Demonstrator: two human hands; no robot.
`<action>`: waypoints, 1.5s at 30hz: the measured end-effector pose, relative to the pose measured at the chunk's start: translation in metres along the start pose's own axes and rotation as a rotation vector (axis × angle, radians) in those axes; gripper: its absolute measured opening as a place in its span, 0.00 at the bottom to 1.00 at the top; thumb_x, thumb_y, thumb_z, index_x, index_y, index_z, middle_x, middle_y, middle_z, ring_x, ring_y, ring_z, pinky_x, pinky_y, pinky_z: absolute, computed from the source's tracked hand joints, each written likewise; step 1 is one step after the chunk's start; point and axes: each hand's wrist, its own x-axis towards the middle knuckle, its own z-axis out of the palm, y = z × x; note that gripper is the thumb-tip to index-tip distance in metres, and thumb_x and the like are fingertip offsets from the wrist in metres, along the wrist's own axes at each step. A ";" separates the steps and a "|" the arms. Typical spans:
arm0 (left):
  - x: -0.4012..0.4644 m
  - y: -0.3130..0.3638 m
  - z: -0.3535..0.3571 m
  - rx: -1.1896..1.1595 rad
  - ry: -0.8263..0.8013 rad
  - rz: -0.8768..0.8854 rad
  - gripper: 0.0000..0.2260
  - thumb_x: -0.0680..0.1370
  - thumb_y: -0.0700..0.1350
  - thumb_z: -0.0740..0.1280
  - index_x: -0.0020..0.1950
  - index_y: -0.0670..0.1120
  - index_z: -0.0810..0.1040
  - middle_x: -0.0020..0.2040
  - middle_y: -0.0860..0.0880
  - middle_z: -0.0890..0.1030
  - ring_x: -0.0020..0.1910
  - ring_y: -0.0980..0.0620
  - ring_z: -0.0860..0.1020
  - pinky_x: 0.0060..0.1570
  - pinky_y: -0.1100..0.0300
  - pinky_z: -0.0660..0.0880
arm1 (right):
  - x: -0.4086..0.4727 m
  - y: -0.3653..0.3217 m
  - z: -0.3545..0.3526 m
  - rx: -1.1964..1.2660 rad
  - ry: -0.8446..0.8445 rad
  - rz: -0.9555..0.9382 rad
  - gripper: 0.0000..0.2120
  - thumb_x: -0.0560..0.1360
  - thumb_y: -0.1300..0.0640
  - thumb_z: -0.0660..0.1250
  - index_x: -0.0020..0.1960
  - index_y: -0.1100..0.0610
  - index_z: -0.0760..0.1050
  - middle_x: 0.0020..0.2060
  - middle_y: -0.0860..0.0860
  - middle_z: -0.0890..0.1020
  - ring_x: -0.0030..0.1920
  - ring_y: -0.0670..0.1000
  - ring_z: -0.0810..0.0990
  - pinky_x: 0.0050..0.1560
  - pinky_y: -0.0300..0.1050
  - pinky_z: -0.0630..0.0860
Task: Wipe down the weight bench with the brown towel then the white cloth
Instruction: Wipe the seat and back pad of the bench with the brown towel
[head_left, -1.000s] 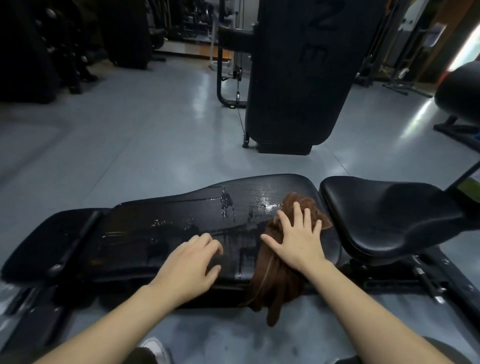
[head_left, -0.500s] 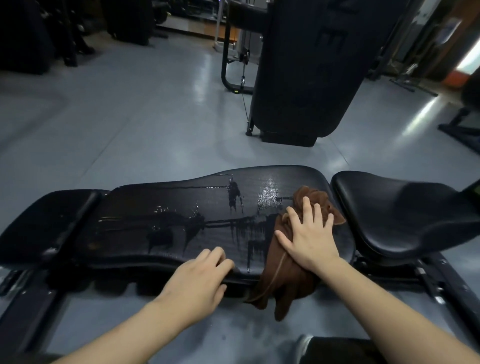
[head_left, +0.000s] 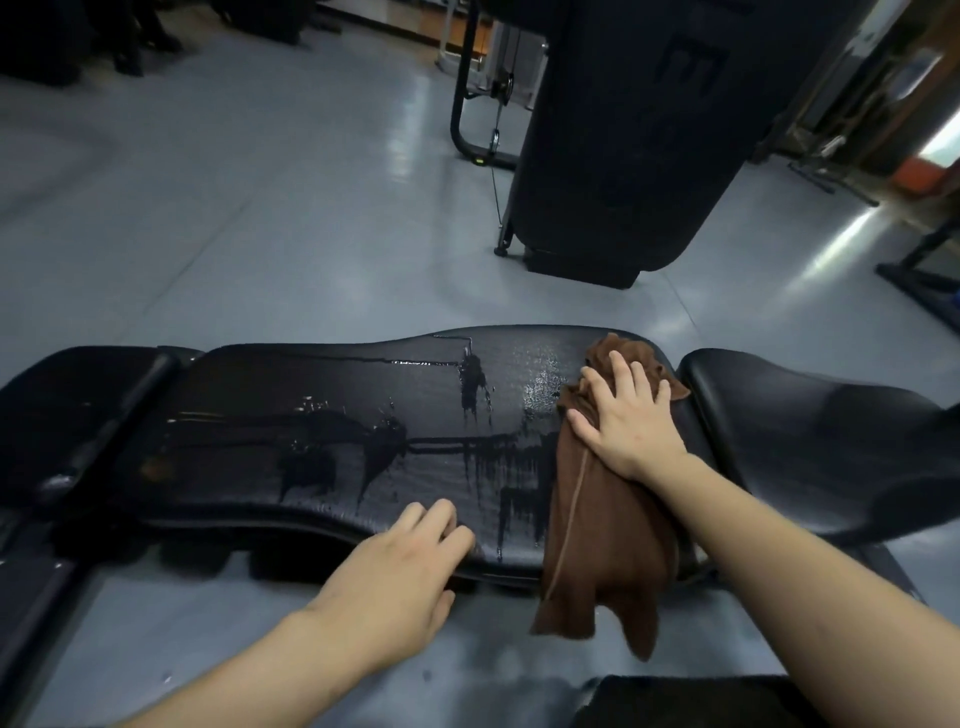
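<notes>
Where the long back pad of the bench (head_left: 322, 415) meets its seat pad, the right hand (head_left: 628, 421) lies flat on the brown towel (head_left: 608, 525), fingers straight and spread, palm pressing the cloth down onto the vinyl. The towel is a soft, matte terry piece, bunched into folds under the fingers at the bench's far edge, then draped across the pad and hanging in loose tails over the bench's near edge toward the floor (head_left: 208, 218); a paler stitched hem line runs down its length. The left hand (head_left: 400, 577) sits at the bench's near edge, left of the towel, fingers loosely curled with their tips on the pad's rim, holding nothing.

The bench pad is black, lightly grained upholstery with a wavy outline, glossy where liquid streaks and drips run across it left of the towel. The seat pad (head_left: 810, 436), right of the towel, is smooth, rounded and dry-looking. Beyond the bench stands a tall dark padded machine (head_left: 639, 135) on the shiny grey floor. The white cloth cannot be made out in this view.
</notes>
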 end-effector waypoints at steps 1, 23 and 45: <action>0.001 0.000 -0.001 0.003 -0.002 0.002 0.16 0.78 0.51 0.64 0.65 0.50 0.67 0.63 0.52 0.65 0.59 0.49 0.67 0.52 0.55 0.76 | 0.007 -0.001 0.000 0.005 -0.003 0.005 0.40 0.75 0.29 0.42 0.80 0.49 0.57 0.80 0.60 0.53 0.79 0.65 0.52 0.74 0.73 0.52; -0.021 0.000 0.003 -0.019 -0.057 0.016 0.31 0.76 0.51 0.70 0.76 0.54 0.60 0.72 0.55 0.58 0.70 0.55 0.61 0.59 0.67 0.65 | -0.053 -0.008 -0.004 0.000 -0.063 -0.153 0.41 0.74 0.33 0.35 0.81 0.50 0.52 0.81 0.58 0.50 0.79 0.63 0.51 0.74 0.71 0.48; -0.018 0.001 0.009 -0.099 -0.010 -0.011 0.30 0.74 0.53 0.69 0.74 0.58 0.61 0.71 0.60 0.58 0.69 0.59 0.60 0.55 0.70 0.65 | -0.054 -0.013 -0.001 0.025 -0.025 -0.137 0.44 0.72 0.30 0.33 0.81 0.49 0.54 0.81 0.58 0.51 0.80 0.63 0.51 0.75 0.71 0.47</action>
